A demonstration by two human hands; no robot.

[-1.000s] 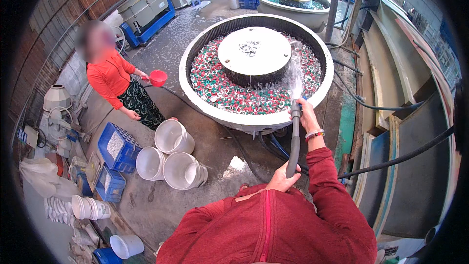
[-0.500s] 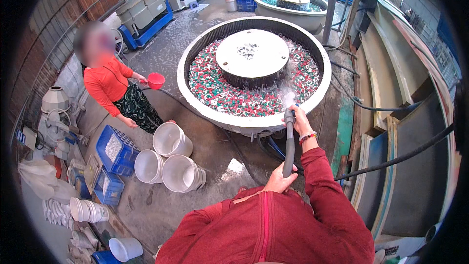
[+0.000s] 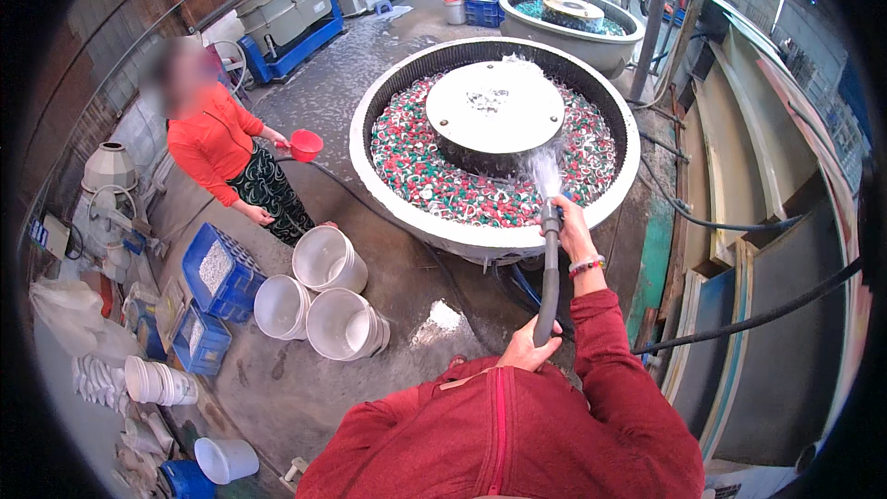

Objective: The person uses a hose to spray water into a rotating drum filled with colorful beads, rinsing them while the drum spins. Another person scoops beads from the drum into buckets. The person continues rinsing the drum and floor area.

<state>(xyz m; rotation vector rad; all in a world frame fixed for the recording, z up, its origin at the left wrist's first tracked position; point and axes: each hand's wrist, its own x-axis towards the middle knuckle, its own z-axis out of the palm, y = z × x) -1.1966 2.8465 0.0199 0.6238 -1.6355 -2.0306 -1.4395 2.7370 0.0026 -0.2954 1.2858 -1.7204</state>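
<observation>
My right hand (image 3: 577, 233) is closed round the nozzle end of a grey hose (image 3: 550, 282), a beaded bracelet on its wrist. Lower down, close to my body, my left hand (image 3: 528, 348) grips the same hose. A jet of water (image 3: 544, 169) sprays from the nozzle into a large round tub (image 3: 467, 237), near the foot of its central drum (image 3: 496, 106). Small red, green and white pieces (image 3: 420, 187), many ring-shaped, fill the channel around this drum. They are too small to name surely.
At left stands a co-worker (image 3: 208, 143) holding a red scoop (image 3: 305, 145). White buckets (image 3: 346, 325) and blue crates (image 3: 220, 279) with white pieces sit on the floor between us. A second tub (image 3: 614, 48) stands behind. Panels (image 3: 785, 314) and a black hose (image 3: 758, 298) line the right.
The view has shifted slightly, so the tub appears further right. The water jet now points more at the central drum's side. Both my hands keep their hold on the hose.
</observation>
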